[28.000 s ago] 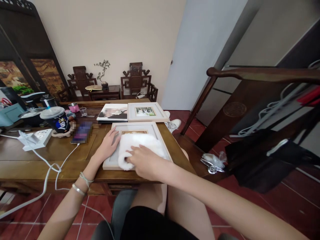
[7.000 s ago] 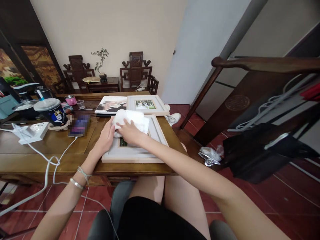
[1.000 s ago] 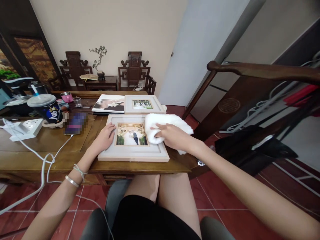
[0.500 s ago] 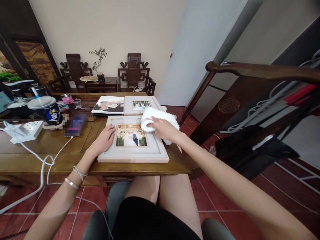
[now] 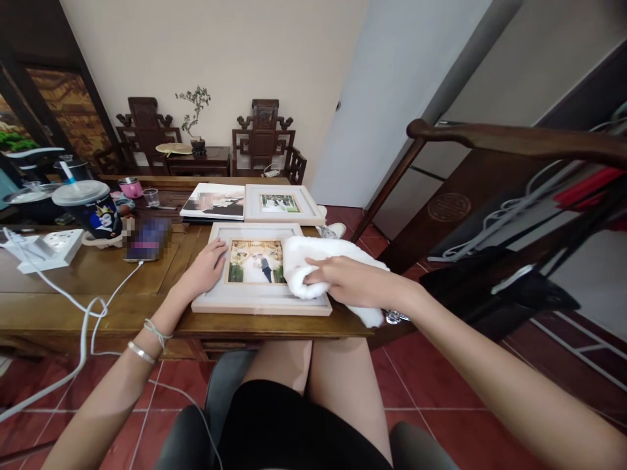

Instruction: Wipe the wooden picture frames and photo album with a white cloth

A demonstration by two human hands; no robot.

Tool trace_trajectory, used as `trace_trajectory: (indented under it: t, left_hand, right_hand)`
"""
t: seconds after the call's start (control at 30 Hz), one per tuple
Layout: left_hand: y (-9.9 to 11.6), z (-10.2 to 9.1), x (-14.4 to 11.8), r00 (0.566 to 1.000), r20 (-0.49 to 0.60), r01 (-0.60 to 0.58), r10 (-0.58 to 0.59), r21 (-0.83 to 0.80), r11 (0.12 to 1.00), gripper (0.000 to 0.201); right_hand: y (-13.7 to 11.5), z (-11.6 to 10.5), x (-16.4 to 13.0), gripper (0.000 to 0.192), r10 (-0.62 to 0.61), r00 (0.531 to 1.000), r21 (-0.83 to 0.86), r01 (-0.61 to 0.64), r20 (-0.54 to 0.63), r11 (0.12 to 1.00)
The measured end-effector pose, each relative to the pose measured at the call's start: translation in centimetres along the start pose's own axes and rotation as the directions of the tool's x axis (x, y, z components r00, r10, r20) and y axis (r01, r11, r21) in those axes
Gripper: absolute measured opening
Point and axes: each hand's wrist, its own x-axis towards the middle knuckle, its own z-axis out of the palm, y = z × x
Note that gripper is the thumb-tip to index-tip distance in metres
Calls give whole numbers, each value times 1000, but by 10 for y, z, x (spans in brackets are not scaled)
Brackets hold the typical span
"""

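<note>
A light wooden picture frame (image 5: pixel 262 308) with a wedding photo (image 5: pixel 255 262) lies flat near the table's front edge. My left hand (image 5: pixel 204 266) rests on its left side, fingers stretched out over the border and nothing held. On the right side of the frame, my right hand (image 5: pixel 343 279) grips a fluffy white cloth (image 5: pixel 337 247), bunched under the fingers. The cloth covers the frame's right border and hangs past it to the right. Its underside is hidden.
Behind lie a second picture frame (image 5: pixel 306 212) and a photo book (image 5: pixel 206 200). Leftward are a phone (image 5: pixel 145 240), a lidded drink cup (image 5: pixel 100 212) and a power strip (image 5: pixel 53 251) with white cables. A wooden chair (image 5: pixel 441 186) stands at the right.
My right hand has drawn the white cloth toward me and a little right, from the frame's upper right to its lower right. The left hand stays in place.
</note>
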Motion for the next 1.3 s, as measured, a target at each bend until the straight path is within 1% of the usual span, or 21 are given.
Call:
trace_trajectory:
  t: [0.07, 0.13, 0.23, 0.37, 0.47, 0.57, 0.63, 0.73, 0.83, 0.9, 0.97, 1.07, 1.17, 1.23, 1.3]
  left_hand:
    - [-1, 1, 0, 1000, -8, -5, 5, -2, 1000, 44]
    - [-1, 1, 0, 1000, -9, -7, 7, -6, 1000, 44]
    - [-1, 0, 0, 1000, 0, -7, 7, -11, 1000, 44]
    - [-1, -1, 0, 1000, 15, -7, 7, -8, 1000, 45]
    - [-1, -2, -1, 1000, 18, -2, 3, -7, 1000, 45]
    - [0, -2, 0, 1000, 11, -1, 1, -5, 1000, 44]
    - [0, -2, 0, 1000, 6, 0, 0, -4, 1000, 44]
    - [0, -2, 0, 1000, 13, 3, -3, 2, 1000, 44]
    - [1, -2, 0, 1000, 15, 4, -4, 12, 1000, 45]
    - [1, -2, 0, 1000, 15, 5, -5, 16, 1000, 45]
    - [2, -2, 0, 1000, 18, 7, -8, 20, 1000, 46]
    - [3, -2, 0, 1000, 23, 0, -1, 32, 999, 46]
    - [3, -3, 0, 1000, 26, -11, 10, 36, 999, 45]
    - [2, -3, 0, 1000, 27, -12, 11, 33, 999, 46]
    - [2, -3, 0, 1000, 28, -11, 11, 26, 1000, 46]
  right_hand:
    - [-1, 0, -3, 55, -1, 1000, 30, 1, -1, 1000]
    - [4, 3, 3, 58, 22, 999, 49, -21, -24, 999]
    - [18, 10, 24, 61, 109, 990, 33, -107, -85, 994]
    - [41, 19, 60, 61, 240, 950, -19, -249, -201, 968]
    - [48, 22, 75, 57, 254, 936, -76, -280, -245, 957]
    - [41, 19, 73, 53, 214, 949, -128, -248, -232, 960]
    - [31, 15, 63, 55, 206, 962, -128, -230, -178, 965]
    - [10, 6, 38, 58, 190, 981, -95, -193, -46, 977]
    - [-13, -5, 9, 57, 129, 989, -36, -127, 72, 991]
    - [-27, -10, -8, 55, 92, 988, 0, -93, 125, 996]
    - [-37, -12, -19, 52, 74, 987, 19, -78, 145, 997]
    - [-43, -9, -21, 50, 81, 988, 29, -86, 128, 996]
    - [-38, -3, -3, 56, 140, 987, -13, -139, 82, 990]
    - [-28, 2, 17, 59, 186, 982, -62, -186, 6, 981]
    - [-14, 5, 41, 57, 205, 972, -101, -217, -115, 971]
